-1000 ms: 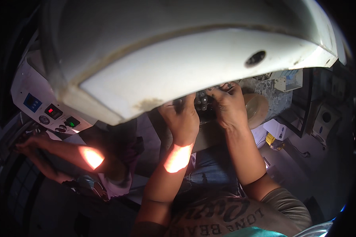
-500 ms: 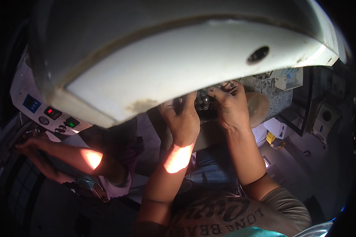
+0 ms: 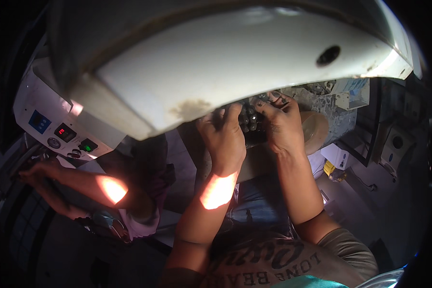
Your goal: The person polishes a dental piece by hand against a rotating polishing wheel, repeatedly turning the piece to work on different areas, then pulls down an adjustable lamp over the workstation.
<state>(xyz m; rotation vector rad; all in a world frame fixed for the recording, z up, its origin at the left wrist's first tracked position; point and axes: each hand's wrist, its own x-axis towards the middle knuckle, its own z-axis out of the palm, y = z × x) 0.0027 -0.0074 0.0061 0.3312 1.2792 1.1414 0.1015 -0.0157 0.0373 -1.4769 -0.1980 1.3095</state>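
Beneath the lower edge of a large white machine hood point(image 3: 177, 81), both hands work close together. Between them lies a cluster of dark, shiny rounded pieces point(image 3: 248, 119), whose kind I cannot make out. My left hand point(image 3: 225, 137) is closed at the left side of this cluster, thumb upward, its fingertips partly hidden by the hood and in shadow. My right hand point(image 3: 284, 122) closes at the cluster's right side, thumb and fingers bent together, with dark smudges on the fingers. Whatever its fingertips grip is too small and dark to name.
A control panel point(image 3: 55, 127) with lit red and green displays stands at the left. A co-worker's forearms point(image 3: 86, 180) reach in below it. To the right are a rounded tan pad point(image 3: 315, 132), a small white open box point(image 3: 353, 100) and a yellow object point(image 3: 332, 170) lower down.
The hood and control panel appear shifted slightly to the right and up in the view. Both hands stay by the dark cluster, a little more of which now shows.
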